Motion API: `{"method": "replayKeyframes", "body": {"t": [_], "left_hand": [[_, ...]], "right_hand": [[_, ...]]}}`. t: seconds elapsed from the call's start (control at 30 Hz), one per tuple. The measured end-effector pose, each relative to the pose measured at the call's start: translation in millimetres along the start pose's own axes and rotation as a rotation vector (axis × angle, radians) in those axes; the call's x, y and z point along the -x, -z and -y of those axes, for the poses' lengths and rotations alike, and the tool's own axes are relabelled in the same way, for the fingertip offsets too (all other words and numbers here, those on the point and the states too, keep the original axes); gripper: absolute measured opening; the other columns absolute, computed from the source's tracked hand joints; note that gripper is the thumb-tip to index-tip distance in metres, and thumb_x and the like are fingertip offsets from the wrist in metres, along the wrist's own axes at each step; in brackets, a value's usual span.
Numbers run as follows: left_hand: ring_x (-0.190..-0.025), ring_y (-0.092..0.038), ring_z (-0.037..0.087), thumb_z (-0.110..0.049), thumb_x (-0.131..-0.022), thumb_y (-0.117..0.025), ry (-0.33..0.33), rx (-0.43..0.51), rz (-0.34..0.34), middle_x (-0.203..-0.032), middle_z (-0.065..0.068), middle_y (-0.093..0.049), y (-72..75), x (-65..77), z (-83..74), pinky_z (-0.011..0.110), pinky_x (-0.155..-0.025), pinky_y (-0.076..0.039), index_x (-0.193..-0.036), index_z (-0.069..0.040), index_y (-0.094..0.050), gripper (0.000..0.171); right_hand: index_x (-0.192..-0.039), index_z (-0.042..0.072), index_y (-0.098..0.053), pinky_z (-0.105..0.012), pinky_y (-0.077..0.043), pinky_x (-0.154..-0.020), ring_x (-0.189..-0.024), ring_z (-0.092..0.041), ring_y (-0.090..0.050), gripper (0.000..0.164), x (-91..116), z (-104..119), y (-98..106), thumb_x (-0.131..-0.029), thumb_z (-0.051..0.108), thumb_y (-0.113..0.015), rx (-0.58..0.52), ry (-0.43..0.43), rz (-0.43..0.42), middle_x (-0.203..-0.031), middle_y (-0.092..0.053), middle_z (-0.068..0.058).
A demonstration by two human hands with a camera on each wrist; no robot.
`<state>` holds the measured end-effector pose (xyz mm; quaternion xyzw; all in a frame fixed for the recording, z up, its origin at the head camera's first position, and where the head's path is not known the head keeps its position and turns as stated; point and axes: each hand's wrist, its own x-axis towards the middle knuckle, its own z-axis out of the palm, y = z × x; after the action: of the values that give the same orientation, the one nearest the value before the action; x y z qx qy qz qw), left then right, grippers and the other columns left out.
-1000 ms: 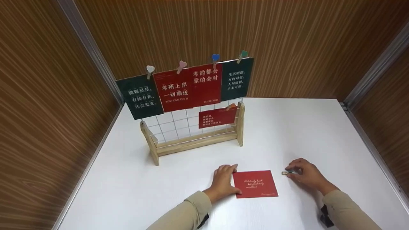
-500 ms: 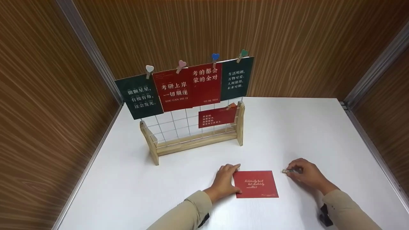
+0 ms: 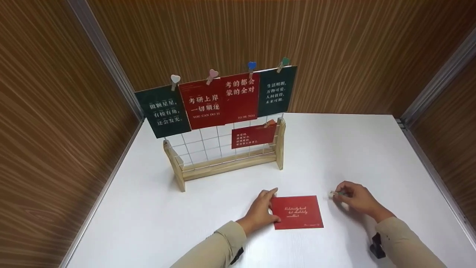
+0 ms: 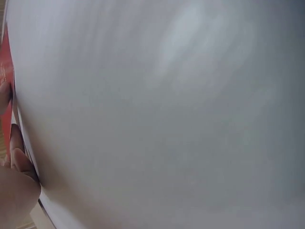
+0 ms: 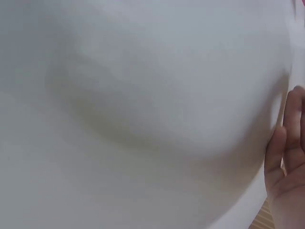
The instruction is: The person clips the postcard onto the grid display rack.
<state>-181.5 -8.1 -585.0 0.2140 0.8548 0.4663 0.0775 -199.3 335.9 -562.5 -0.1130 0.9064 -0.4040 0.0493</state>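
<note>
A red card [image 3: 297,219] with white script is at the front of the white table. My left hand [image 3: 259,210] holds its left edge, the thumb lying over the lower left part and the other fingers at the upper left corner. In the left wrist view only a strip of the red card [image 4: 5,62] shows beside the fingers. Right of the card, my right hand [image 3: 359,199] pinches a small wooden clothespin [image 3: 332,194] between thumb and fingertips. A bit of green shows at the pinch; the fingers hide most of the clothespin. In the right wrist view the clothespin is hidden.
Behind the hands stands a wire-grid rack on a wooden base [image 3: 230,167]. Green and red cards hang along its top from heart-topped clothespins, such as the blue one [image 3: 252,66]. A smaller red card [image 3: 253,137] hangs lower right. Wood-grain walls [image 3: 334,56] enclose the table.
The right hand and clothespin have moved slightly away from me, and the clothespin has turned in the fingers. The red card and left fingers have shifted a little upward in view.
</note>
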Motion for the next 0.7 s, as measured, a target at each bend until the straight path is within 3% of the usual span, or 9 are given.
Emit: {"method": "replayKeyframes", "body": {"t": [0.17,0.33,0.5,0.7], "left_hand": [[-0.074,-0.057,0.002,0.002,-0.066,-0.084,0.045,0.097,0.014,-0.108,0.001,-0.056,3.6,-0.5,2.1,0.026,-0.091,-0.045,-0.144,-0.001,-0.035,0.092],[-0.071,-0.053,0.004,0.0,-0.068,-0.083,0.076,0.125,0.01,-0.091,-0.007,-0.054,6.4,-1.5,3.9,0.022,-0.077,-0.048,-0.136,-0.003,-0.046,0.078],[-0.07,-0.053,0.005,0.003,-0.072,-0.08,0.1,0.206,0.002,-0.087,-0.007,-0.057,9.2,-1.5,4.0,0.02,-0.067,-0.049,-0.128,-0.007,-0.053,0.063],[-0.066,-0.055,0.004,0.003,-0.078,-0.075,0.051,0.262,-0.016,-0.08,-0.003,-0.061,12.3,-0.3,8.9,0.019,-0.061,-0.049,-0.124,-0.007,-0.055,0.052]], "right_hand": [[-0.093,0.005,-0.059,-0.024,-0.046,-0.056,-0.065,-0.014,-0.058,0.015,-4.0,3.6,-0.4,-0.088,0.015,-0.07,-0.051,-0.016,0.008,-0.079,-0.066,-0.006],[-0.095,0.003,-0.061,-0.024,-0.047,-0.055,-0.064,-0.013,-0.055,0.017,-5.8,7.3,-2.2,-0.086,0.013,-0.071,-0.109,-0.014,0.0,-0.079,-0.064,-0.008],[-0.098,-0.001,-0.063,-0.029,-0.054,-0.059,-0.071,-0.017,-0.06,0.019,-7.9,7.6,-3.5,-0.087,0.012,-0.071,-0.199,-0.058,0.008,-0.085,-0.065,-0.014],[-0.103,-0.005,-0.066,-0.031,-0.055,-0.059,-0.072,-0.019,-0.064,0.019,-9.4,7.9,-4.7,-0.087,0.005,-0.069,-0.256,-0.028,0.015,-0.098,-0.067,-0.019]]}}
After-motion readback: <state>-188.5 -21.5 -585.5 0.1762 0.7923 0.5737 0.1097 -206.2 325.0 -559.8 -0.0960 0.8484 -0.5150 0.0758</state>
